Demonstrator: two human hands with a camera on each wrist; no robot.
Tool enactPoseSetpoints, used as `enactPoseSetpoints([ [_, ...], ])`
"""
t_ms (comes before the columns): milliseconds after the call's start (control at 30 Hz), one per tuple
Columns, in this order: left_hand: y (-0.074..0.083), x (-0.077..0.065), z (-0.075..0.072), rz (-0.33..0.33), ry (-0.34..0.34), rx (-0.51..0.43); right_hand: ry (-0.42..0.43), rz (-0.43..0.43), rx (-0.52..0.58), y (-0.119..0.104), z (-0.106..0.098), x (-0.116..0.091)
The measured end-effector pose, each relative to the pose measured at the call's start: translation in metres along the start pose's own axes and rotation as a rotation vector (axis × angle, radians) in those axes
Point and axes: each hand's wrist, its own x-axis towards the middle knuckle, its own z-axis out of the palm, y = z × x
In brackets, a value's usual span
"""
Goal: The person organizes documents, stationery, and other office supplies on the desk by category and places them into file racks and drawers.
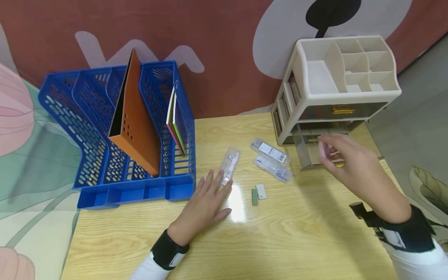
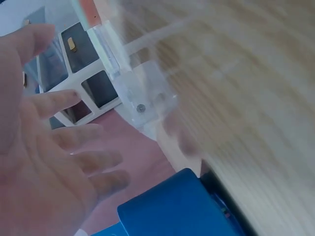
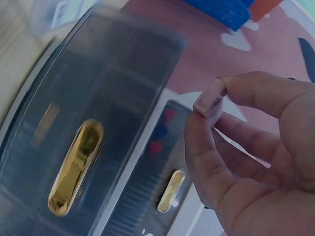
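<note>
Between thumb and fingers my right hand (image 1: 357,167) pinches a small pink block (image 3: 211,102) that looks like an eraser. It is over the pulled-out clear drawer (image 1: 305,157) of the white desktop organizer (image 1: 304,91). My left hand (image 1: 204,206) lies spread with straight fingers; its fingertips are at the near end of a slim clear plastic case (image 1: 231,161), and whether they touch it I cannot tell. A green eraser-like block (image 1: 254,197) and a white one (image 1: 261,191) lie side by side on the table between the hands.
Two more clear cases, one with a label (image 1: 270,151) and one with bluish contents (image 1: 273,168), lie left of the drawer. At the left stands a blue file rack (image 1: 136,190) holding an orange folder (image 1: 138,124) and thin booklets (image 1: 177,126). Patterned cloth hangs behind.
</note>
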Motion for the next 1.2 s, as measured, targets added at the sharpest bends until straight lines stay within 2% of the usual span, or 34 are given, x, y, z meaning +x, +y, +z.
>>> enactPoseSetpoints([
  [133,-0.001,-0.003,0.001,0.023,0.022,0.005,-0.064,0.011,-0.018,0.013,0.004,0.013],
  [400,-0.002,-0.008,0.003,0.040,0.032,-0.007,-0.242,0.116,-0.046,0.030,0.015,0.031],
  [567,-0.002,-0.011,0.003,0.051,0.034,-0.016,-0.315,0.113,-0.012,0.037,0.024,0.039],
  [767,0.000,-0.011,0.002,0.047,0.006,-0.038,-0.343,0.098,-0.019,0.044,0.032,0.044],
  [1200,-0.002,-0.013,0.002,0.027,0.001,-0.029,-0.368,0.098,-0.037,0.052,0.045,0.051],
])
